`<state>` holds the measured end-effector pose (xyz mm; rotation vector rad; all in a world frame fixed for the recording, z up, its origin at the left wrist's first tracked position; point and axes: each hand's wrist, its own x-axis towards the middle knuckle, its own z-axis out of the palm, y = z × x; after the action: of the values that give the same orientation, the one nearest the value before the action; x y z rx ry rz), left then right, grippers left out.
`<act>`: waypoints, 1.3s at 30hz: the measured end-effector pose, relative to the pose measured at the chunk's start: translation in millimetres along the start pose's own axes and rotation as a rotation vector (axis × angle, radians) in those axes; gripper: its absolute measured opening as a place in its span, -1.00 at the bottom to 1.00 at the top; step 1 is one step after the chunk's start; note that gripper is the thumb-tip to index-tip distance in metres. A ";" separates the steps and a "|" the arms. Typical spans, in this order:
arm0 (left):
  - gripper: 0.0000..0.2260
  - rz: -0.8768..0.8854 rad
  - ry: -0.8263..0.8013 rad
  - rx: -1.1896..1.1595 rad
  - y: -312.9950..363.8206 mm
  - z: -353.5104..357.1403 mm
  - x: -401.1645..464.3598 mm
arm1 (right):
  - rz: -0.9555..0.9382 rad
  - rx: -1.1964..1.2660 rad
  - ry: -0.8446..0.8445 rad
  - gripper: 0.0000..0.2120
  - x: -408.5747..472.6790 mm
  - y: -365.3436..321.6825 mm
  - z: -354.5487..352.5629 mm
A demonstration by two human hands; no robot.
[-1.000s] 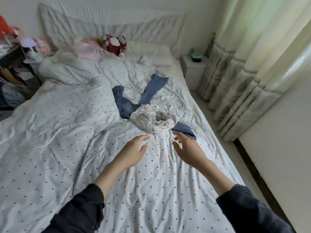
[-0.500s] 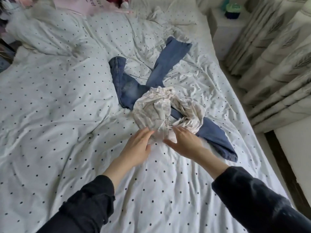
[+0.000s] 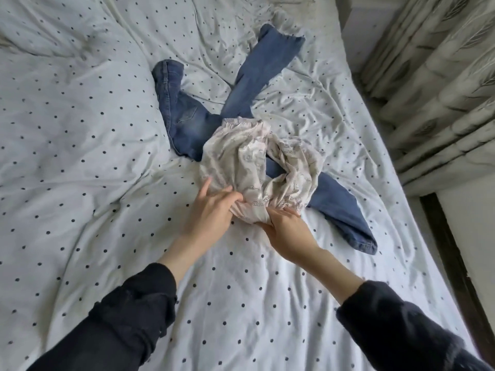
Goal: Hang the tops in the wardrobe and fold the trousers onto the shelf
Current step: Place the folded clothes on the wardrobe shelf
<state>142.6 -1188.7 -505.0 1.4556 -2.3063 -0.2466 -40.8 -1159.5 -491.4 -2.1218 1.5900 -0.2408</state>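
A crumpled white patterned garment (image 3: 251,162) with an elastic waistband lies bunched on the bed, on top of a pair of blue jeans (image 3: 192,124) spread out with its legs apart. My left hand (image 3: 211,210) grips the near edge of the white garment, fingers curled into the fabric. My right hand (image 3: 284,223) touches the same near edge from the right, its fingers tucked against and under the cloth. Both arms wear dark sleeves.
The bed (image 3: 80,162) has a white cover with small dark dots, rumpled into a raised fold at the left. Patterned curtains (image 3: 434,84) hang at the right. A strip of floor and a dark skirting edge (image 3: 452,263) run along the bed's right side.
The view has tilted down and closer to the bed. Both hands have moved forward from above the sheet onto the near edge of the white garment, and the left hand has taken hold of it.
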 end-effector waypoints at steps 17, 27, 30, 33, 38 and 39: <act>-0.75 -0.038 -0.815 -0.070 139.9 -53.3 -173.6 | 0.236 0.027 -0.850 -0.64 -193.5 -46.7 -29.6; -0.69 -0.141 -0.471 -0.159 82.1 -63.9 -132.5 | 0.275 0.201 -0.310 -0.71 -135.4 -36.0 -14.0; -0.58 -0.332 -0.320 -0.223 56.7 -58.9 -95.2 | 0.292 0.228 -0.119 -0.64 -95.9 -38.2 -23.4; -0.48 -0.429 -0.305 -0.257 33.2 -47.3 -63.0 | 0.324 0.244 -0.015 -0.64 -60.9 -33.2 -24.6; -0.42 -0.508 -0.475 -0.276 9.9 -34.2 -16.6 | 0.243 0.160 0.142 -0.65 -13.7 -21.1 -26.4; -0.42 -0.490 -0.512 -0.256 6.3 -31.4 -11.9 | 0.204 0.145 0.182 -0.65 -5.0 -18.5 -27.4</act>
<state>155.2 -1173.3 -477.2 1.9636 -2.1095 -1.1244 -37.8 -1158.2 -458.1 -1.8571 1.8186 -0.4768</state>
